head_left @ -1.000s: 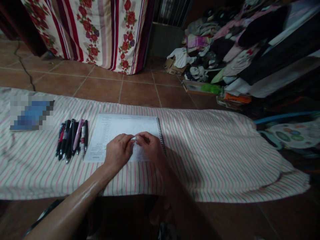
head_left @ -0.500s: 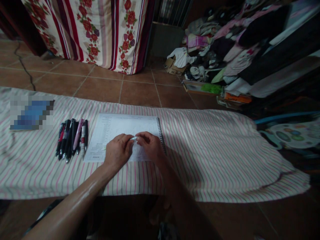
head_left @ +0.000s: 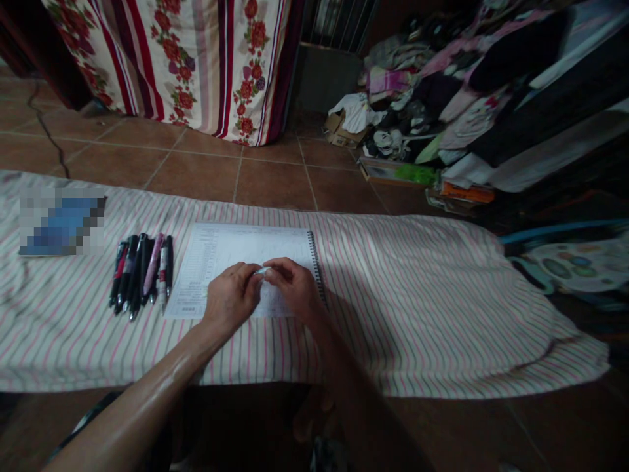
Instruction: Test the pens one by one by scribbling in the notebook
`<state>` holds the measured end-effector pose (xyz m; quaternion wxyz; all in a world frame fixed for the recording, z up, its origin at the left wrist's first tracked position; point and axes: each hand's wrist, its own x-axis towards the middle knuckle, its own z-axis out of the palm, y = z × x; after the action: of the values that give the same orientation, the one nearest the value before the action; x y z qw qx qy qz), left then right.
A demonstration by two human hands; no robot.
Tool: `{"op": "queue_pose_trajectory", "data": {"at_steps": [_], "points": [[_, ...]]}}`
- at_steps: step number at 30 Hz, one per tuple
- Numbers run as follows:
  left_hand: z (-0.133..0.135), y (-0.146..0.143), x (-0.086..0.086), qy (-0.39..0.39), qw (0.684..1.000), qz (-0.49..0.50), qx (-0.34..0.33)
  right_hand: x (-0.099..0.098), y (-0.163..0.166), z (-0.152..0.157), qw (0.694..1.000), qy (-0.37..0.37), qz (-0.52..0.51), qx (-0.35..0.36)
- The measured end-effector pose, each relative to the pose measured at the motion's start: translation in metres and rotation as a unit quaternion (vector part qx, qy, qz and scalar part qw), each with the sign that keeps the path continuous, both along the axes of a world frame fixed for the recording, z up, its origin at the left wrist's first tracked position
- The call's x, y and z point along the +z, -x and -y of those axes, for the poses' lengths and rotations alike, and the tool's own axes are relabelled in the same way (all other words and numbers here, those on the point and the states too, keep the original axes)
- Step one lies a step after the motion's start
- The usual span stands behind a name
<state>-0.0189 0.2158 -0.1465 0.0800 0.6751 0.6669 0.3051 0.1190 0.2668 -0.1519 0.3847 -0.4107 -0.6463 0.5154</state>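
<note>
My left hand (head_left: 230, 296) and my right hand (head_left: 293, 286) meet over a white spiral-bound notebook (head_left: 230, 252) that lies open on a striped cloth (head_left: 417, 295). Both hands pinch a small pale pen (head_left: 262, 271) between their fingertips, the left from the left end and the right from the right end. Most of the pen is hidden by my fingers. A row of several pens (head_left: 142, 270), dark, pink and white, lies side by side just left of the notebook.
A blurred blue object (head_left: 61, 225) rests at the cloth's far left. Beyond the cloth are brown floor tiles (head_left: 196, 174), a floral striped curtain (head_left: 196, 59), and a heap of clothes and boxes (head_left: 417, 111) at the back right.
</note>
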Motion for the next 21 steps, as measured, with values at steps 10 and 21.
{"op": "queue_pose_trajectory", "data": {"at_steps": [10,21], "points": [[0.0024,-0.0035,0.0013,-0.016,0.999,-0.050,-0.011,-0.0024,-0.0002,-0.0007,0.997,0.004,0.072,-0.036],[-0.0003,-0.0024,-0.0007,0.015,1.000,0.009,0.019,-0.0001,0.0025,-0.0018,0.999,0.031,-0.026,-0.026]]}}
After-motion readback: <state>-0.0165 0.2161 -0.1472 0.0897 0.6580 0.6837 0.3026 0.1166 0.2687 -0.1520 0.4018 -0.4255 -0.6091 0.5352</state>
